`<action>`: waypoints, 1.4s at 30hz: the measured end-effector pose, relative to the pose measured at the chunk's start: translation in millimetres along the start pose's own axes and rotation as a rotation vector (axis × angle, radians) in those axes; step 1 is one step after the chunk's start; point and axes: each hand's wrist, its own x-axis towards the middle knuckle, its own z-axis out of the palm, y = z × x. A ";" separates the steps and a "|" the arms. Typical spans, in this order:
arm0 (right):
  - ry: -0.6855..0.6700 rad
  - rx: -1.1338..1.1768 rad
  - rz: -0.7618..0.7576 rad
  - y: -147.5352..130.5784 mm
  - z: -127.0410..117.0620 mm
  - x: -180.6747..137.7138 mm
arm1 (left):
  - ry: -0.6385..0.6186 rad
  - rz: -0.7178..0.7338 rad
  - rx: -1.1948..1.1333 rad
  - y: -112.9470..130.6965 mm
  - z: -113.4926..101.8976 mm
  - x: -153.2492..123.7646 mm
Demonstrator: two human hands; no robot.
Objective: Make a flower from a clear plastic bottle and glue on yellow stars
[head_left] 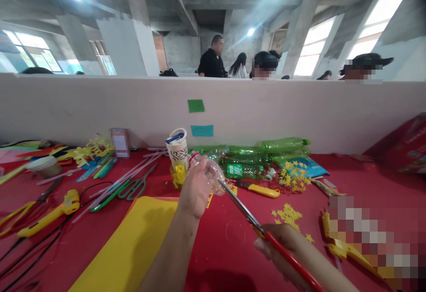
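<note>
My left hand (194, 191) is closed around a clear plastic bottle piece (214, 174), whose neck has a red ring and points up and left. In my right hand (282, 241) is a pair of scissors (244, 212) with red handles. The blades reach up and left, and their tips meet the cut edge of the bottle piece. My fingers partly hide the handles. Below my left hand lies a stack of yellow sheets (133, 234) on the red table.
Behind my hands stand a paper cup (177, 145) and several green bottles (248, 171). A yellow utility knife (264, 190) and yellow stars (288, 214) lie to the right. Glue guns (49, 214) with black cords, and green-handled scissors (136, 187), lie left. A white partition (266, 110) closes the back.
</note>
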 end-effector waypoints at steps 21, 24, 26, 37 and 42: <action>0.021 0.009 -0.013 2.9 6.8 3.4 | -0.088 0.016 0.033 -7.0 7.8 -6.6; 0.019 0.000 -0.010 2.2 6.3 4.6 | -0.088 0.004 -0.020 -5.8 6.8 -5.0; 0.002 0.015 -0.022 1.8 5.0 4.0 | -0.066 0.008 -0.019 -5.5 6.7 -4.7; -0.102 0.088 -0.079 -6.9 -8.5 -12.6 | 0.007 0.083 0.145 -12.7 15.7 -9.3; -0.066 0.146 -0.019 -2.7 0.2 -5.1 | 0.013 0.070 0.120 -12.2 16.5 -9.3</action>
